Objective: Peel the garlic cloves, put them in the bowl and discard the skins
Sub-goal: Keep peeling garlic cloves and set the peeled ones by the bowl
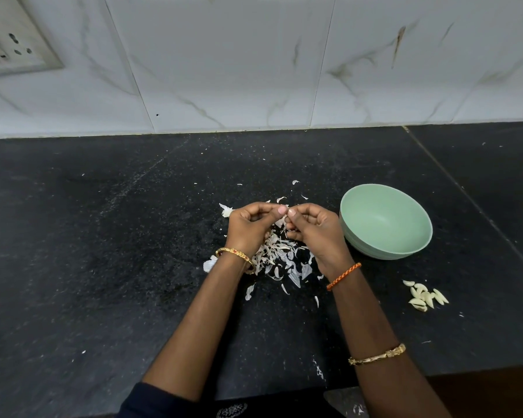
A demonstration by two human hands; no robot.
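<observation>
we hold both hands together at the centre of the frame, above the dark surface [103, 236]. the left hand [248, 227] and the right hand [314, 233] meet at the thumbs, and the fingers [282, 210] of both are curled and pinching one small item between them. we judge this item to be a garlic clove in the course of peeling; the clove itself is almost fully hidden by the fingers, so we cannot confirm how much skin remains on it.

status of completed work: a group of peeled cloves [424, 296] lies on the surface at the lower right of the frame, below the bowl and well apart from it. a pile of skins [280, 257] lies directly under the hands, with loose flakes scattered around it.

status of remaining work: the green bowl [385, 221] stands just to the right of the right hand and appears to hold nothing. we therefore judge that no clove is yet in the bowl. no skin is yet discarded, and no bin or waste container is in view.

we rate the task as partly done: peeling is advanced, transfer and disposal are outstanding. whether further unpeeled cloves remain under the hands, we cannot tell.
</observation>
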